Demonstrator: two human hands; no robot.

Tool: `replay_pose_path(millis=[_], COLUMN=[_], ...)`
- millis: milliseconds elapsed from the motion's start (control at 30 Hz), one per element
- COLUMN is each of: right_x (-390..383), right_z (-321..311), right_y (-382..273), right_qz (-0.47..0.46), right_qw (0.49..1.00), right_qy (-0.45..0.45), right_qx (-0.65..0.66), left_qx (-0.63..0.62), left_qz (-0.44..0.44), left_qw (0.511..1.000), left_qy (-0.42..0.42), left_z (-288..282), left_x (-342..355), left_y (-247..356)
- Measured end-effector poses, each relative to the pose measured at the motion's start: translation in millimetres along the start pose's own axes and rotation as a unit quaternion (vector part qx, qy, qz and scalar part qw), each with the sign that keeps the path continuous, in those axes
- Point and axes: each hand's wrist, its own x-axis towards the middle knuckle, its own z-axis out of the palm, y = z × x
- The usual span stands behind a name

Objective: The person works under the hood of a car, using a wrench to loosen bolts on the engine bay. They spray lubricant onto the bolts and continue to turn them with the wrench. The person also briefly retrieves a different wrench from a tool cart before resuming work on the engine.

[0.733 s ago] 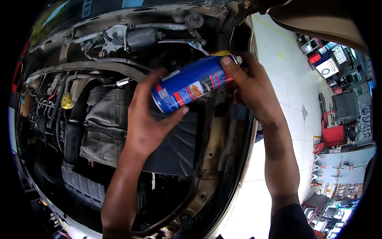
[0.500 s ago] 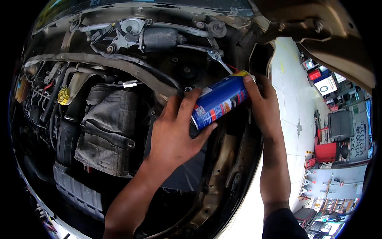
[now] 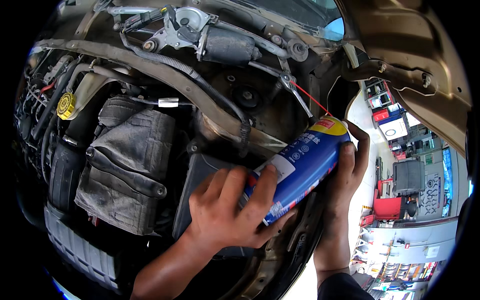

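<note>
A blue spray can [image 3: 312, 160] with a yellow top lies tilted across both my hands. My left hand [image 3: 230, 210] wraps round its base, thumb underneath and fingers over the side. Around the top end curls my right hand [image 3: 350, 155], its index finger by the nozzle, which is mostly hidden. A thin red straw [image 3: 311, 99] runs from the nozzle up and left, its tip at the joint [image 3: 286, 80] of the wiper linkage. A slim silver bar [image 3: 302, 100], perhaps a wrench, slants down from that joint toward the can.
The wiper motor [image 3: 227, 47] sits left of the joint. A ribbed hose [image 3: 200, 80] crosses the bay. A grey padded cover [image 3: 125, 160] and yellow cap [image 3: 66, 106] lie to the left. The raised hood [image 3: 400, 35] overhangs at upper right; a red workshop machine [image 3: 387, 207] stands beyond.
The view has shifted, and the can appears larger, lower and more steeply tilted. Its red straw now shows plainly, reaching to the linkage joint. Both hands still hold the can.
</note>
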Motion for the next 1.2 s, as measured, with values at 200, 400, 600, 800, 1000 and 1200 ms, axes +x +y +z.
replay_pose_path(millis=[200,400,600,800,1000,1200], right_x=[2.4,10.3,12.0,13.3,14.3,14.9], right_z=[9.1,10.1,8.7,4.8,0.9,1.2], right_y=[-6.6,-9.5,-7.0,-0.6,1.5,2.1], right_qz=[0.077,0.17,0.207,0.203,0.194,0.192], right_qw=[0.995,0.976,0.971,0.974,0.976,0.976], right_qy=[-0.035,-0.095,-0.083,-0.074,-0.088,-0.084], right_qx=[-0.054,-0.097,-0.081,-0.074,-0.052,-0.06], left_qx=[-0.018,-0.095,-0.103,-0.076,-0.067,-0.052], left_qz=[-0.112,-0.192,-0.177,-0.17,-0.158,-0.153], left_qw=[0.989,0.969,0.974,0.977,0.98,0.982], left_qy=[-0.097,-0.121,-0.094,-0.102,-0.097,-0.101], left_z=[-10.2,-11.6,-8.9,-0.8,3.6,5.1], left_x=[3.0,3.5,6.2,6.1,4.8,5.8], left_y=[-5.9,-14.3,-9.8,-3.2,-3.0,-2.1])
